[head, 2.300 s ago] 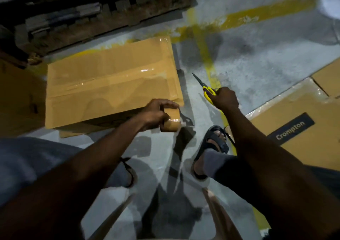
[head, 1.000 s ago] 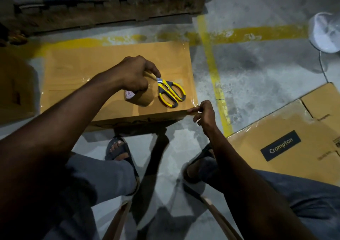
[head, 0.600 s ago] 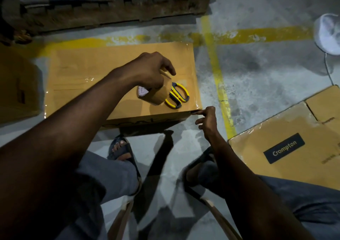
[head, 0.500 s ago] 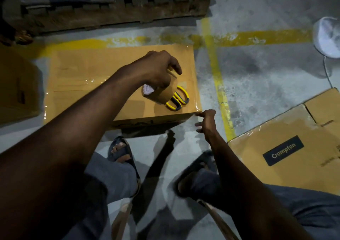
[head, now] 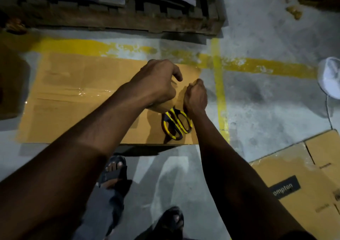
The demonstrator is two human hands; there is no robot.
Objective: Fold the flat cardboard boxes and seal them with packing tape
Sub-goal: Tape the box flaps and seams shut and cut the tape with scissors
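Note:
A taped cardboard box (head: pixel 73 101) lies flat on the floor in front of me. My left hand (head: pixel 156 85) hovers over its right part and grips a roll of brown packing tape (head: pixel 164 106), mostly hidden under the palm. My right hand (head: pixel 196 97) is right beside the roll with its fingers curled, pinching at the tape's end; the fingertips are hidden. Yellow-handled scissors (head: pixel 176 124) lie on the box just below both hands, blades under them.
A second box with a black Crompton label (head: pixel 303 181) lies on the floor at lower right. A wooden pallet (head: pixel 119 17) runs along the back. Yellow floor lines (head: pixel 219 96) cross right of the box. A white object (head: pixel 331 78) sits at the right edge. My sandalled feet (head: pixel 115 171) are below.
The scissors went from my right hand onto the box. My left hand carried the tape roll over the box. My right hand left the box's front corner and rose beside the roll.

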